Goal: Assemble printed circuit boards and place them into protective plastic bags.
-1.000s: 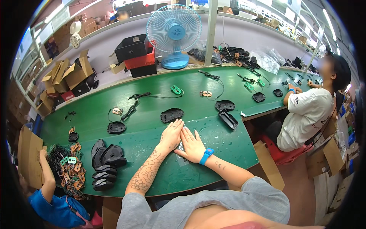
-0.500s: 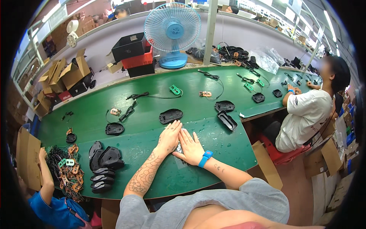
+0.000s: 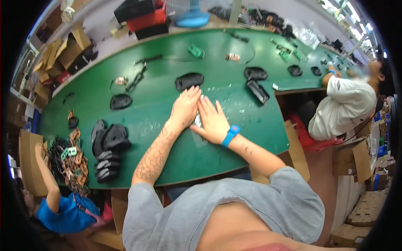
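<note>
You have your left hand (image 3: 184, 109) and right hand (image 3: 213, 122) palm-down over the green bench (image 3: 251, 125), fingers straight and grip released on both, with a black oval shell (image 3: 189, 79) lying just beyond your left fingertips, contact unclear.

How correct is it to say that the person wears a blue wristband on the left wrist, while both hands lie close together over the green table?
Not fully: the blue wristband is on the wrist of the right hand, not the left hand, as the head view shows. Both hands do lie close together over the green table.
</note>
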The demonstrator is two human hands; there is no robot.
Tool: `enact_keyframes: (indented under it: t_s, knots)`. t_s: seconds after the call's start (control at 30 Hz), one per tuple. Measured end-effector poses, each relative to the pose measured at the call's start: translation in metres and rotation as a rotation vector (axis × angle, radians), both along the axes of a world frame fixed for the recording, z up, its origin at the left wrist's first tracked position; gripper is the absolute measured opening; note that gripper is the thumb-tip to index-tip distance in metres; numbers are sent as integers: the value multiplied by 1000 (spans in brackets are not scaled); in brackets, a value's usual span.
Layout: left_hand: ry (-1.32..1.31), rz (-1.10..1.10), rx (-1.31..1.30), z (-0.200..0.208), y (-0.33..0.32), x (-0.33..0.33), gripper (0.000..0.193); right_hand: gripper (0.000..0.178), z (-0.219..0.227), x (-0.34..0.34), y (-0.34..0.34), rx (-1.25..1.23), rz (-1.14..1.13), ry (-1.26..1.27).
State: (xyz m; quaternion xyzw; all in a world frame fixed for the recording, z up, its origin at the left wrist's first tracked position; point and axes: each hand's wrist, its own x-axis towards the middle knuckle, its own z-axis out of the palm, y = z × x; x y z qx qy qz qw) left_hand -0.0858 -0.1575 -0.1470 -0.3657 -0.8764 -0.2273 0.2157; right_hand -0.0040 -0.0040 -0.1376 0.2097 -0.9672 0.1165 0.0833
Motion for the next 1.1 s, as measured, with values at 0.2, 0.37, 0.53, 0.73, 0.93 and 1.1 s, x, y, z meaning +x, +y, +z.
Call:
enact_keyframes:
  t_s: [0.2, 0.37, 0.53, 0.73, 0.93, 1.1]
  knots:
    - [-9, 20, -14, 10, 1, 6, 42, 89, -4, 1, 7, -24, 42, 77]
    - [-19, 26, -20, 12, 1, 14, 41, 89, 0, 6, 12, -29, 56, 52]
    - [-22, 44, -35, 17, 4, 19, 42, 89, 12, 8, 19, -18, 84, 32]
    - [-10, 75, -70, 19, 9, 17, 44, 88, 16, 3, 24, -11, 106, 12]
    - [14, 107, -94, 17, 13, 15, 45, 89, 14, -5, 31, -78, 143, 24]
    - [33, 121, -142, 16, 11, 27, 46, 88, 22, 5, 37, -15, 148, -30]
